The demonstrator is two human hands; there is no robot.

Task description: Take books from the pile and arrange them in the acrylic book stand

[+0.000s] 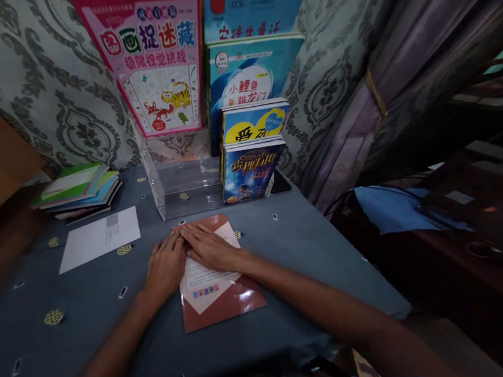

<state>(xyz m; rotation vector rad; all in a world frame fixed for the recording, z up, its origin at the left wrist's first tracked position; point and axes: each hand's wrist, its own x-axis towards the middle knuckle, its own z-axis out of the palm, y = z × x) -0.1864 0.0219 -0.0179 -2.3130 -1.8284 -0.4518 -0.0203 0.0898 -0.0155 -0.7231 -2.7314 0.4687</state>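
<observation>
Hands: left hand and right hand lie flat, fingers open and gripping nothing, pressing the white sheet on the brown book, counter.

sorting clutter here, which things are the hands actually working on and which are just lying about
In hand: left hand and right hand flat on red-brown book.
Lying about: white sheet, book stack, clear stand, upright books.
</observation>
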